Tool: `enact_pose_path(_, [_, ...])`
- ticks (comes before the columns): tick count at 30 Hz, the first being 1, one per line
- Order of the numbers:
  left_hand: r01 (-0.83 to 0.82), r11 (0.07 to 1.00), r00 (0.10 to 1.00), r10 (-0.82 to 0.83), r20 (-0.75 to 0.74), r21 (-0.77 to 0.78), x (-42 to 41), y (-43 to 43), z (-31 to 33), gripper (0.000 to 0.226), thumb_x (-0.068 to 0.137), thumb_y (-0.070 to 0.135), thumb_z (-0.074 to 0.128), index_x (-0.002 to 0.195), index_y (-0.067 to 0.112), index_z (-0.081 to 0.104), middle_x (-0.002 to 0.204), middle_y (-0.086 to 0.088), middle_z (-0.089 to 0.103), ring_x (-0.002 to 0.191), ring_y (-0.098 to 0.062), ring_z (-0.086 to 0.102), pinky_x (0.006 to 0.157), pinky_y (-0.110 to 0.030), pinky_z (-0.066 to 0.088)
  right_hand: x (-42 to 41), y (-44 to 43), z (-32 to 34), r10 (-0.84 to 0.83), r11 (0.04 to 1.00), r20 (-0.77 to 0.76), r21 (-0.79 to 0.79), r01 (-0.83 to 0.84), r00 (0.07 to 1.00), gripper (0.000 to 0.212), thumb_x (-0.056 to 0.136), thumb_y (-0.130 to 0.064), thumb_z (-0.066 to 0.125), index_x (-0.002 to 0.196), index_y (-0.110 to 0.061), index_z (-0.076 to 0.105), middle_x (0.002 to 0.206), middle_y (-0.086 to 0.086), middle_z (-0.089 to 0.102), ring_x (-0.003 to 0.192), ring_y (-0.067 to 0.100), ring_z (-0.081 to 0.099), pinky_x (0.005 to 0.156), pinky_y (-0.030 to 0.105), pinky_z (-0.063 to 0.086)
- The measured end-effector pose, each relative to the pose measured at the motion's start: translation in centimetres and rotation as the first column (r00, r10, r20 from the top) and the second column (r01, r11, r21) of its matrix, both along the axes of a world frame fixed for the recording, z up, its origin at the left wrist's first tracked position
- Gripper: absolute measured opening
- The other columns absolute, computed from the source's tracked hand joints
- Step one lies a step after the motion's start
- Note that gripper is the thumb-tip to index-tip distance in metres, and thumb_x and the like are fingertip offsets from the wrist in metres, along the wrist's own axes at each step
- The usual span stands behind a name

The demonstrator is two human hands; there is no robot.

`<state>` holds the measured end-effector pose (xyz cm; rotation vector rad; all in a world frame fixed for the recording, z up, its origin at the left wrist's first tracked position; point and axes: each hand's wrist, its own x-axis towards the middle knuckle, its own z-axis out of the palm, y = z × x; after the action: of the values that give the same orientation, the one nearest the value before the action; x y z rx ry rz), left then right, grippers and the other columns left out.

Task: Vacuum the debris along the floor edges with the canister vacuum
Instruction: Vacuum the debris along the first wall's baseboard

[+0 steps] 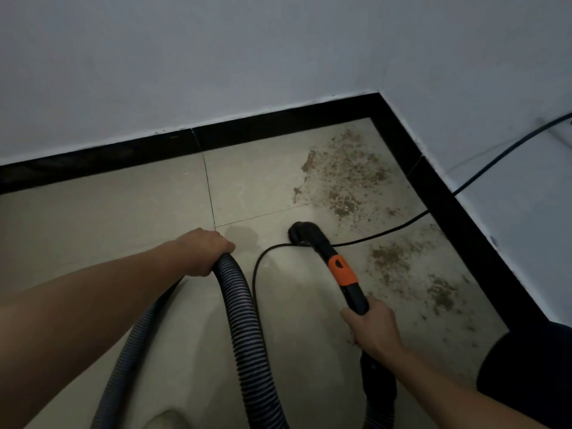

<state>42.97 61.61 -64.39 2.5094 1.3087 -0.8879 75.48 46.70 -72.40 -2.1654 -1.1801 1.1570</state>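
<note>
My right hand [370, 326] grips the black vacuum wand [356, 297] just below its orange collar [342, 269]. The wand's black round nozzle [305, 235] sits on the beige tile floor, left of the dirt. My left hand [205, 250] holds the top of a loop of the ribbed grey-black hose [244, 323], which runs down out of view on both sides. Brown debris [343, 174] is spread in the corner, and more debris [411, 274] lies along the right skirting.
Black skirting [123, 153] runs along the back wall and down the right wall [464, 224], meeting at a corner. A thin black power cord [387, 232] crosses the floor past the nozzle and climbs the right wall. A dark rounded object [529, 379] sits at the lower right.
</note>
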Motion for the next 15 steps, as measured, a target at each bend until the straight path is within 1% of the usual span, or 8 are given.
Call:
enact_pose_path(2, [-0.002,1.000,1.000,0.002,-0.003,-0.001,0.0,-0.2,0.0,0.028,0.084,0.015,0.061,0.110,0.024,0.054,0.108,0.001,0.063,0.101,-0.019,0.059,0.087,-0.033,0.048,-0.3,0.1,-0.2,0.001,1.000,-0.001,-0.003,-0.001,1.000,0.018,0.078,-0.022,0.071,0.073,-0.011,0.057,0.055,0.006,0.056,0.043,0.019,0.054,0.041,0.028,0.044])
enact_pose_path(5, [-0.044,0.999,0.999,0.044,-0.002,0.014,-0.6,-0.2,0.4,0.029,0.083,0.014,0.061,0.109,0.025,0.054,0.107,0.001,0.062,0.101,-0.019,0.059,0.087,-0.032,0.047,0.7,1.8,-0.4,-0.141,0.990,0.025,0.009,0.141,0.990,0.016,0.079,-0.021,0.071,0.075,-0.010,0.060,0.061,0.011,0.062,0.051,0.026,0.062,0.047,0.030,0.047])
enact_pose_path(8, [-0.121,0.992,0.993,0.122,-0.007,0.037,-1.6,0.2,1.1,0.027,0.083,0.014,0.062,0.106,0.026,0.054,0.104,0.001,0.063,0.098,-0.018,0.059,0.085,-0.031,0.048,1.9,4.5,-0.2,-0.247,0.969,0.041,0.031,0.246,0.968,0.018,0.079,-0.022,0.072,0.073,-0.010,0.060,0.064,0.017,0.065,0.057,0.033,0.066,0.052,0.038,0.053])
enact_pose_path(10, [-0.159,0.986,0.987,0.160,-0.008,0.047,-2.1,0.4,1.5,0.026,0.083,0.014,0.063,0.105,0.027,0.054,0.101,0.001,0.062,0.095,-0.017,0.059,0.082,-0.030,0.049,1.7,6.0,-0.2,-0.234,0.972,0.033,0.038,0.233,0.972,0.019,0.078,-0.023,0.072,0.074,-0.008,0.061,0.062,0.016,0.064,0.052,0.030,0.064,0.049,0.036,0.052])
enact_pose_path(12, [-0.172,0.984,0.985,0.173,-0.009,0.054,-2.5,0.4,1.7,0.026,0.083,0.014,0.063,0.104,0.026,0.054,0.100,0.001,0.062,0.094,-0.017,0.060,0.081,-0.030,0.049,0.8,7.2,-0.2,-0.171,0.985,0.037,0.043,0.169,0.985,0.018,0.077,-0.023,0.071,0.077,-0.008,0.060,0.063,0.015,0.064,0.049,0.027,0.062,0.047,0.032,0.050])
enact_pose_path(13, [-0.172,0.983,0.985,0.173,-0.009,0.056,-2.6,0.4,1.8,0.025,0.083,0.014,0.062,0.104,0.026,0.053,0.099,0.001,0.062,0.093,-0.017,0.060,0.081,-0.030,0.049,0.4,7.8,-0.1,-0.141,0.989,0.041,0.046,0.139,0.989,0.017,0.077,-0.023,0.071,0.078,-0.010,0.060,0.064,0.014,0.064,0.050,0.028,0.063,0.047,0.032,0.051])
enact_pose_path(15, [-0.170,0.984,0.985,0.170,-0.010,0.052,-2.6,0.3,1.8,0.024,0.083,0.014,0.062,0.103,0.025,0.053,0.100,0.001,0.062,0.094,-0.017,0.059,0.082,-0.031,0.049,-0.3,8.8,0.0,-0.112,0.993,0.054,0.049,0.110,0.992,0.017,0.078,-0.024,0.070,0.081,-0.011,0.059,0.067,0.015,0.065,0.058,0.032,0.067,0.053,0.039,0.055])
